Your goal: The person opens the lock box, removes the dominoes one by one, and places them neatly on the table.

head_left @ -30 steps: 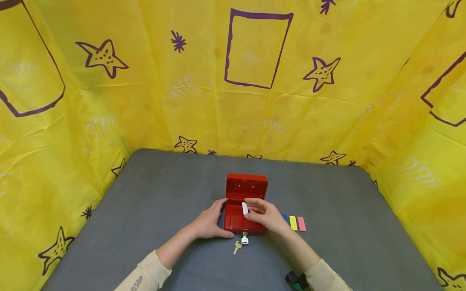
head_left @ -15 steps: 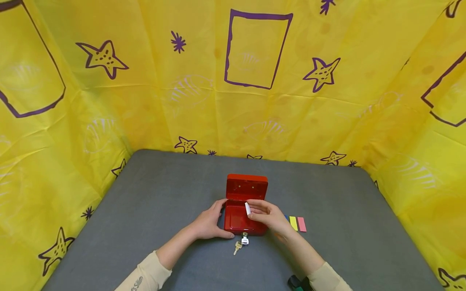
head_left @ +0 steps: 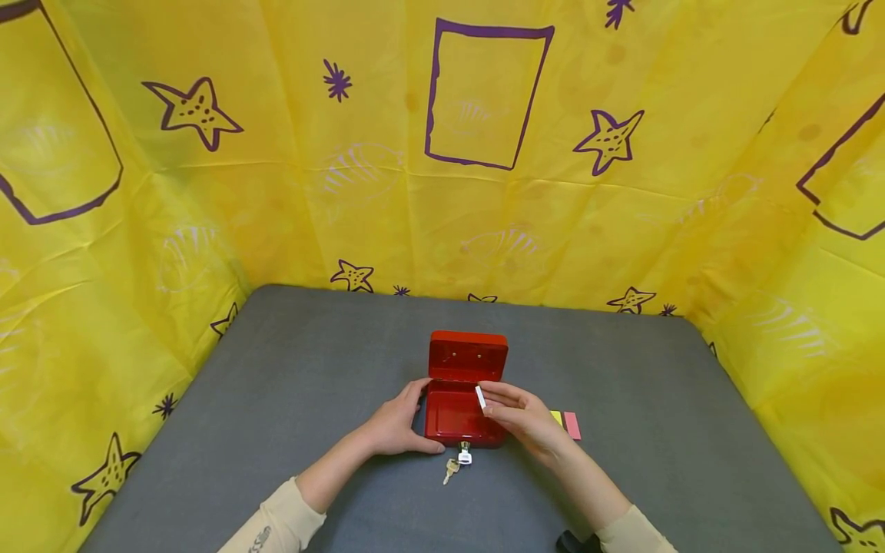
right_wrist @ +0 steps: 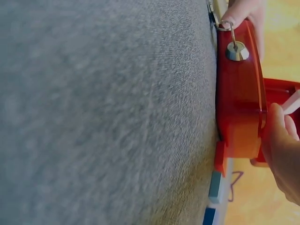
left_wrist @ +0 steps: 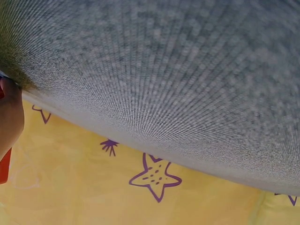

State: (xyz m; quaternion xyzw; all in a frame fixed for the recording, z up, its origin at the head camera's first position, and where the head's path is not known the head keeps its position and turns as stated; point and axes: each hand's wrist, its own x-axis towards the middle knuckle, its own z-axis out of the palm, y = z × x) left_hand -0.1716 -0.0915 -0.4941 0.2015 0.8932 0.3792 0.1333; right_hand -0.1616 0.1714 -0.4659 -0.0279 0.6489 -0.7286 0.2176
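A small red cash box (head_left: pixel 449 411) stands on the grey table with its lid (head_left: pixel 468 359) raised. My left hand (head_left: pixel 396 425) holds the box by its left side, thumb at the front corner and fingers toward the back. Over the right part of the box, my right hand (head_left: pixel 528 421) pinches a small white block (head_left: pixel 480 397) between thumb and fingers. One key (head_left: pixel 465 455) sits in the front lock (right_wrist: pixel 237 51); a second key (head_left: pixel 451 468) lies beside it on the table. The left wrist view catches only a finger (left_wrist: pixel 10 115) at its edge.
Right of the box lie a yellow strip (head_left: pixel 557 417) and a pink strip (head_left: pixel 571 425), partly behind my right hand. The right wrist view shows a light blue block (right_wrist: pixel 215 186) and a dark blue one (right_wrist: pixel 209 216). Yellow patterned cloth (head_left: pixel 477 230) encloses the table.
My right hand has moved slightly right with the white block, now covering the blue strip and part of the yellow one. The left hand and the box have stayed in place.
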